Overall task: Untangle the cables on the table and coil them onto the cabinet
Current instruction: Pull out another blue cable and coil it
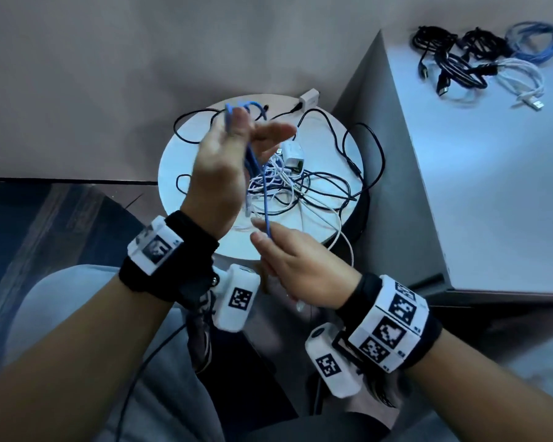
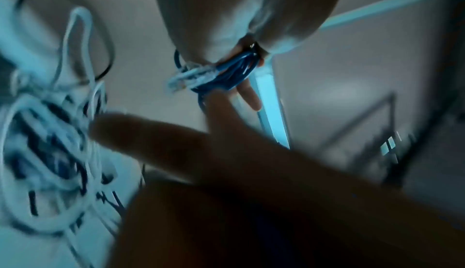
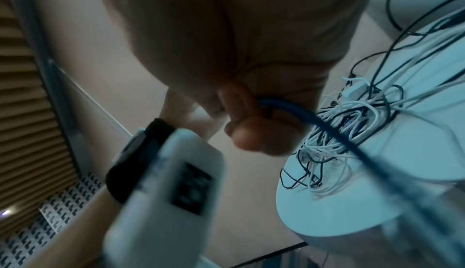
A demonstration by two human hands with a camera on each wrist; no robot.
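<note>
hands (image 1: 217, 173): 2 | round table (image 1: 205, 250): 1 | cabinet (image 1: 492, 193): 1 | coiled cables (image 1: 479, 62) on it: 4

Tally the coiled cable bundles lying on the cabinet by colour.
Black bundles: about 3, overlapping and hard to separate
Blue bundle: 1
White bundle: 1
Total: about 5

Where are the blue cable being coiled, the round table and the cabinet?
blue cable (image 1: 265, 189), head view, strand between the hands.
round table (image 1: 186, 173), head view, bare left edge.
cabinet (image 1: 492, 193), head view, bare top.
</note>
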